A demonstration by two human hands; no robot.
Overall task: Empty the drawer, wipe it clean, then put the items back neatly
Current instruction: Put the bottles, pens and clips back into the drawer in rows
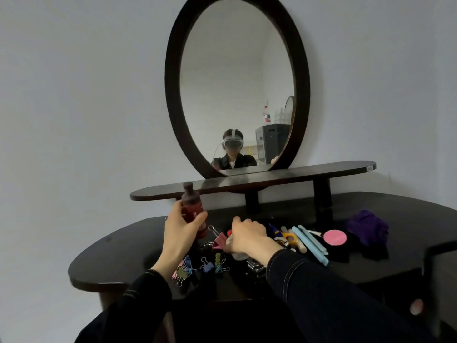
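My left hand (181, 231) grips a dark red bottle (191, 203) with a dark cap, held upright above the black dressing table (111, 253). My right hand (248, 237) lies palm down over a whitish object (238, 256) in the pile of small items, its fingers curled round it. Coloured binder clips (200, 264) lie in front of both hands, and a larger pink clip (218, 240) sits between them. To the right lie blue sticks (312, 242), a pink round compact (335, 237) and a purple cloth (368, 226). The open drawer (435, 268) shows at the right edge, its inside dark.
A raised dark shelf (247, 180) runs across the back of the table on two posts, with an oval mirror (237, 82) above it. The mirror reflects a person wearing a headset. A grey wall stands behind.
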